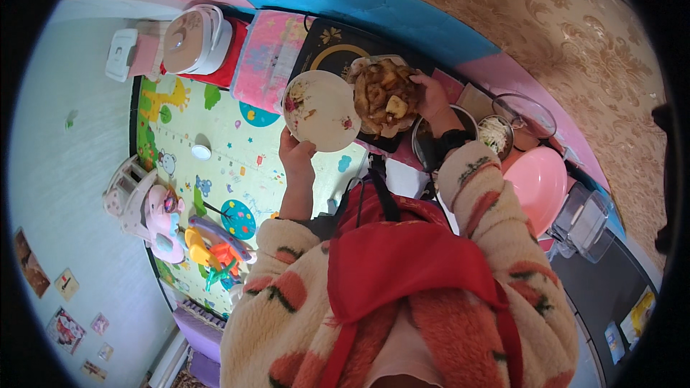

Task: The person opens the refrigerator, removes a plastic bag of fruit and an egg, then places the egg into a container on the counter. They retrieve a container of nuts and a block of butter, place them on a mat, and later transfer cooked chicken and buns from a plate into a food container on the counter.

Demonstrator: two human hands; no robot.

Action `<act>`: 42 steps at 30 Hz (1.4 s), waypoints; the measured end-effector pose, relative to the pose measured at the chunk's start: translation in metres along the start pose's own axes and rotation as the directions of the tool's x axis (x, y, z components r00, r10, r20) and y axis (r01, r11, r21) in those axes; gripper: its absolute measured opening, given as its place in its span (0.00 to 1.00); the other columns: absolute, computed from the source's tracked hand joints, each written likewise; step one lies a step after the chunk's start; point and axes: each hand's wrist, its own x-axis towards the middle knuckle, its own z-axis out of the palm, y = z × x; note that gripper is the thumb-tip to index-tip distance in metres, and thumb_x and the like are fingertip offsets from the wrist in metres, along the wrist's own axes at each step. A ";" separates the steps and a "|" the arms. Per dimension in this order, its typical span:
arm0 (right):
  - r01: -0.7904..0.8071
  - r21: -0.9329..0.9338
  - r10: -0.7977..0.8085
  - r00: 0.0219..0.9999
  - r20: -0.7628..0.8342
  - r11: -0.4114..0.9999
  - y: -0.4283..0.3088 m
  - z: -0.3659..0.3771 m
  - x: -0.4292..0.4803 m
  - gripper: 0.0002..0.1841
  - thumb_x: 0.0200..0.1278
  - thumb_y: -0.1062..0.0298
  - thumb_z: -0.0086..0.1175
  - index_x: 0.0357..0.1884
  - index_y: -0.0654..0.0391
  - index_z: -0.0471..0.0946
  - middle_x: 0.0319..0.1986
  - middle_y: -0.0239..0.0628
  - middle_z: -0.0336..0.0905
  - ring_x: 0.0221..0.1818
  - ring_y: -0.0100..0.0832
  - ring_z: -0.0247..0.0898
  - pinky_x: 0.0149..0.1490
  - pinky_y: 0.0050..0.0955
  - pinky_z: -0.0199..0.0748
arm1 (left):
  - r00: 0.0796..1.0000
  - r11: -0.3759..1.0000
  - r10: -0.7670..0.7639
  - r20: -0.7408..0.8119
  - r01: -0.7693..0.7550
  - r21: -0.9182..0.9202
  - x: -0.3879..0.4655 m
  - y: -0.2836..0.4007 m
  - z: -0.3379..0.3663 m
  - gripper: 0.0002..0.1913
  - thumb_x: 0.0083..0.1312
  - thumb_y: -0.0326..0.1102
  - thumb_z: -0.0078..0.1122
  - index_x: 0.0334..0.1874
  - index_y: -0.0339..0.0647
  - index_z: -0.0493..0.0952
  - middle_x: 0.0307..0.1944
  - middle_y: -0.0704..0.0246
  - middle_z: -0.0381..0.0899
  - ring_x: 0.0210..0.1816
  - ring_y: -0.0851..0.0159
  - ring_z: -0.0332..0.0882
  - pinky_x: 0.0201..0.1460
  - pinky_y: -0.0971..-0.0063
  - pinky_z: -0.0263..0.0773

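Note:
My left hand [297, 152] grips the lower left rim of a round white plate [326, 121], tilted, with floral decoration and a small brown smear on its face. Beside it, my right hand [434, 99] holds the right edge of a scalloped dish [400, 59] heaped with glossy brown cooked food [384, 91]. One pale yellow chunk lies on the heap. Both dishes are above a black induction cooker [315, 46] with gold markings, and they hide part of it. The two rims are close together; I cannot tell whether they touch.
Near my right forearm are a steel pot [470, 114], a bowl of shredded white and green food [495, 137], a glass lid [544, 113], a pink basin [533, 194] and clear plastic containers [585, 221]. Toys [161, 215] stand on a printed play mat [237, 161] at left.

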 end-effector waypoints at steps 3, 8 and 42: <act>-0.053 -0.019 0.051 0.994 -0.094 0.998 -0.009 -0.016 0.005 0.17 0.51 0.68 0.51 0.45 0.59 0.73 0.42 0.41 0.75 0.45 0.40 0.71 0.53 0.38 0.69 | 0.999 1.000 0.010 -0.032 -0.010 0.010 -0.001 0.003 -0.003 0.30 0.42 0.19 0.42 0.55 0.32 0.64 0.43 0.60 0.73 0.38 0.62 0.75 0.34 0.77 0.72; -0.028 0.025 0.029 0.999 -0.036 0.999 -0.009 -0.045 0.009 0.17 0.51 0.68 0.51 0.45 0.61 0.73 0.42 0.42 0.75 0.46 0.41 0.70 0.53 0.38 0.67 | 0.996 0.999 -0.051 -0.067 0.050 -0.010 -0.004 0.003 -0.006 0.30 0.42 0.18 0.43 0.55 0.32 0.64 0.42 0.63 0.73 0.39 0.68 0.75 0.36 0.81 0.71; 0.549 -0.700 -0.228 0.688 0.689 -0.457 0.024 0.036 -0.021 0.28 0.47 0.69 0.54 0.55 0.58 0.66 0.51 0.50 0.66 0.55 0.49 0.60 0.58 0.39 0.62 | 0.995 0.995 -0.067 -0.068 0.063 -0.072 -0.007 -0.014 -0.020 0.29 0.43 0.19 0.44 0.54 0.33 0.64 0.40 0.62 0.74 0.36 0.67 0.76 0.35 0.79 0.73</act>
